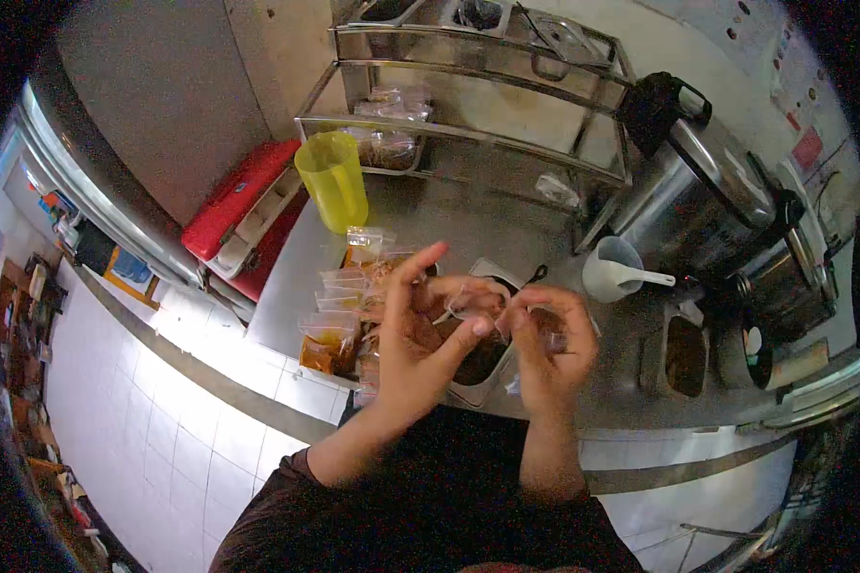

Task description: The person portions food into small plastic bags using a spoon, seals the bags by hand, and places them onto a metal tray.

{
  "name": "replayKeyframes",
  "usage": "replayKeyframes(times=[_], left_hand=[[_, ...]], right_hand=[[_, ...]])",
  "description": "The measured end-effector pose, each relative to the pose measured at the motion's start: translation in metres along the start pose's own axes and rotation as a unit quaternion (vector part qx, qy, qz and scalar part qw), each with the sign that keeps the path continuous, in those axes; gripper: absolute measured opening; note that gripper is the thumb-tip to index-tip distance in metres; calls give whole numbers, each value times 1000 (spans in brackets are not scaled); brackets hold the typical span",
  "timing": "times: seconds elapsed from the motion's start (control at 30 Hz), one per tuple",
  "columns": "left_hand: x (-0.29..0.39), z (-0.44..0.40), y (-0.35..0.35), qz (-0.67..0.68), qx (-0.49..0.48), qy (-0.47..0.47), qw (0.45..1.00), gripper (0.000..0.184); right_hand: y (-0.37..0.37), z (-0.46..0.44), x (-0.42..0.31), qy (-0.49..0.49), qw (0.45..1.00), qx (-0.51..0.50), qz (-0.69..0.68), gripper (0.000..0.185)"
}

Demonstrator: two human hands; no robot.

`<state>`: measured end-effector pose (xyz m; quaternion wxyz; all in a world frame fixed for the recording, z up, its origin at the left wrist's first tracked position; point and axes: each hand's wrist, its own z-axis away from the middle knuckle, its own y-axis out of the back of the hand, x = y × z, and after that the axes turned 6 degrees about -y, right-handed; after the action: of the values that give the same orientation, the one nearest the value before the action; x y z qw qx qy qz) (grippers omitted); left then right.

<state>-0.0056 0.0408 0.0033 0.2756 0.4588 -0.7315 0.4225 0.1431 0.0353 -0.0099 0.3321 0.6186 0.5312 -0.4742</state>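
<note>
Both hands are raised over the steel counter, in front of a metal pan (481, 361) of dark food. A small clear plastic bag (475, 302) lies between them. My left hand (420, 334) has its index finger raised and its thumb stretched toward the bag, fingers apart; the bag touches its other fingers. My right hand (549, 349) is closed, thumb and index finger pinching the bag's edge. Left of my left hand, several filled clear bags (332, 329) stand in a tray, some with orange-brown contents.
A yellow pitcher (334, 186) stands behind the bags, beside a red cooler (244, 205). On the right are a white jug (613, 270), a large steel pot (707, 196) and a pan of brown food (685, 355). A metal rack (478, 129) stands behind.
</note>
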Motion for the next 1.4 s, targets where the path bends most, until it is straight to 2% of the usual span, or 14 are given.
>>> replayKeyframes(times=[0.03, 0.1, 0.2, 0.3, 0.4, 0.53, 0.6, 0.7, 0.8, 0.97, 1.1, 1.2, 1.27, 1.4], left_hand=[[-4, 1, 0, -14, 10, -12, 1000, 75], [-5, 1, -1, -25, 20, -24, 999, 76], [-1, 2, -4, -12, 56, -20, 998, 76], [1, 5, -6, -43, 20, -19, 999, 76], [0, 7, -7, 6, 12, -39, 999, 71], [2, 9, 3, -131, 25, -98, 986, 62], [7, 10, 3, -180, 35, -120, 976, 60], [14, 12, -1, -211, 56, -131, 967, 63], [16, 12, 1, -231, 35, -208, 950, 68], [24, 13, 8, -357, -25, -231, 905, 78], [18, 23, 3, -247, 51, -129, 959, 81], [26, 15, 6, -291, 41, -139, 946, 84], [27, 15, 10, -250, 33, -106, 962, 90], [34, 13, 6, -139, 81, -34, 986, 94]], right_hand=[[-1, 0, -2, -1, 1000, 4, -2, 28], [-2, -1, -14, 98, 994, -27, 27, 25], [-8, 3, -22, 116, 986, -5, 122, 26], [-6, 0, -18, 155, 980, -7, 128, 23], [-2, 3, -11, 99, 993, 32, 59, 17], [0, 2, -20, 50, 996, 54, 44, 10], [2, -1, -20, 159, 984, 25, 74, 6], [-2, 0, -34, 210, 961, 39, 178, 4], [4, 6, -44, 237, 953, -40, 183, 8], [16, 2, -46, 232, 946, -13, 225, 15], [15, -1, -51, 206, 955, -41, 211, 16], [18, -2, -51, 203, 954, -34, 218, 14], [12, 5, -51, 151, 968, -85, 183, 13], [9, 5, -33, 120, 984, -75, 109, 10]])
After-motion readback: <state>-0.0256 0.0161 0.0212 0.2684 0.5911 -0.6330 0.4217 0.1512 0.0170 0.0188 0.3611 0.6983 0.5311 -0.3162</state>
